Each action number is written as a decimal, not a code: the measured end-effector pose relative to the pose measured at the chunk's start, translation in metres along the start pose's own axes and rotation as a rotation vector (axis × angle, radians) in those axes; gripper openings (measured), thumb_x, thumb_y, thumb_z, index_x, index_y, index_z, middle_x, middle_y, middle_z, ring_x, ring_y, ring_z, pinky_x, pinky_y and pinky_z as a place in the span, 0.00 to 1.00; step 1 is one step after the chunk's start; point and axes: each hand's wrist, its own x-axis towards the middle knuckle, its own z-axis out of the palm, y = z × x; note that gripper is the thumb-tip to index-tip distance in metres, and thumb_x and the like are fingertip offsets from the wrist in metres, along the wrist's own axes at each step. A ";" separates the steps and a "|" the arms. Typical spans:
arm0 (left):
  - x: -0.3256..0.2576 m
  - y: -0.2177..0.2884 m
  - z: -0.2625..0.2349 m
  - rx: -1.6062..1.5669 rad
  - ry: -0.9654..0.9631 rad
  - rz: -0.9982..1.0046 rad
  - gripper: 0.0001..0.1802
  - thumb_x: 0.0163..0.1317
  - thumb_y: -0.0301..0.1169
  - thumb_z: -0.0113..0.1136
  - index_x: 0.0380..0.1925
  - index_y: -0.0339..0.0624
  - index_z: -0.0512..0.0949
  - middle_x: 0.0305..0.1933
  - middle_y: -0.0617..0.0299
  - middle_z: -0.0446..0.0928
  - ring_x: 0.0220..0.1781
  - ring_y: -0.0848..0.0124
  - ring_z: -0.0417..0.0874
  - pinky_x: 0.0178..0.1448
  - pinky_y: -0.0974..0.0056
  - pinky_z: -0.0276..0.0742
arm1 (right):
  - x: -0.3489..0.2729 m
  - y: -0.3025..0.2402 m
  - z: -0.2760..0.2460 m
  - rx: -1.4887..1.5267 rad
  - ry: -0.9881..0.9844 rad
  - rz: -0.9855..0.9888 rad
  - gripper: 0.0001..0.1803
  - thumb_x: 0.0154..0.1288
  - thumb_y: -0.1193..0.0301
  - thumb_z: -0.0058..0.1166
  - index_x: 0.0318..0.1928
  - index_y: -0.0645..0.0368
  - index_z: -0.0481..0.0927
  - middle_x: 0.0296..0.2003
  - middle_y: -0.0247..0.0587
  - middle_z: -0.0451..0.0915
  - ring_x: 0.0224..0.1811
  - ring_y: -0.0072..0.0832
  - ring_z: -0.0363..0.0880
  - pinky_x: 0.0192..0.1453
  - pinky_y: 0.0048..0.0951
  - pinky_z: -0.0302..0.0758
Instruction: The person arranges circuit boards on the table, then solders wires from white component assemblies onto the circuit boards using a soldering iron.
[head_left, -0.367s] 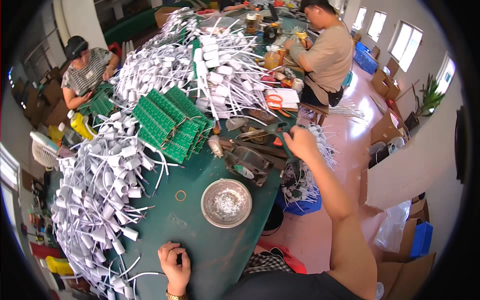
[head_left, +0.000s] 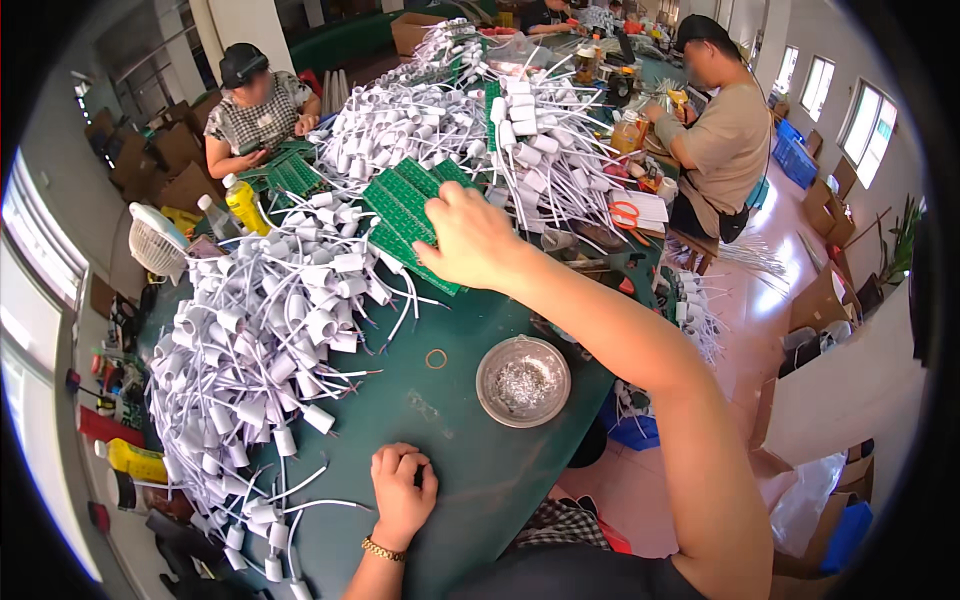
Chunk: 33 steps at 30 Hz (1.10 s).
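My right hand [head_left: 468, 240] reaches across the table onto the stack of green circuit boards [head_left: 392, 205]. Its thumb and forefinger are spread over the boards' near right part, and the other fingertips are partly hidden. My left hand [head_left: 403, 490] rests on the green tabletop with its fingers loosely curled, and nothing shows in it. Between my arms stands a round metal bowl [head_left: 483, 385] with silvery bits inside. A heap of white lamp sockets with wires [head_left: 270, 330] lies left of both hands. Another white socket pile [head_left: 400, 130] rises behind the boards.
Orange scissors [head_left: 625, 210] lie at the table's right side. A small ring [head_left: 436, 358] lies near the bowl. One co-worker [head_left: 255, 120] sits at the far left, another [head_left: 725, 130] at the far right. A yellow bottle [head_left: 245, 205] and white fan [head_left: 157, 240] stand left.
My right hand has let go of the dark green-handled tool at the table's right edge and moved left onto the circuit boards. The view has turned left; my left hand remains curled on the table.
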 end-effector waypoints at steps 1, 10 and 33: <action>-0.001 -0.001 -0.001 -0.015 0.003 0.004 0.11 0.46 0.21 0.64 0.31 0.43 0.77 0.42 0.57 0.76 0.48 0.55 0.75 0.54 0.53 0.70 | 0.020 -0.009 0.016 -0.072 -0.043 0.016 0.30 0.56 0.54 0.64 0.49 0.66 0.75 0.55 0.60 0.71 0.56 0.51 0.75 0.53 0.47 0.76; -0.011 -0.008 -0.004 -0.172 0.036 -0.021 0.10 0.49 0.24 0.65 0.33 0.44 0.80 0.47 0.58 0.78 0.52 0.57 0.76 0.56 0.56 0.70 | 0.057 -0.030 0.067 -0.101 -0.195 0.261 0.41 0.52 0.59 0.67 0.60 0.68 0.62 0.55 0.61 0.74 0.57 0.51 0.76 0.59 0.51 0.73; 0.012 -0.014 -0.112 -1.422 0.408 -0.278 0.18 0.75 0.37 0.49 0.56 0.35 0.71 0.53 0.55 0.79 0.52 0.68 0.80 0.60 0.60 0.75 | -0.144 -0.206 0.071 1.380 -0.306 -0.095 0.24 0.73 0.65 0.54 0.61 0.66 0.66 0.46 0.50 0.81 0.49 0.32 0.81 0.54 0.34 0.74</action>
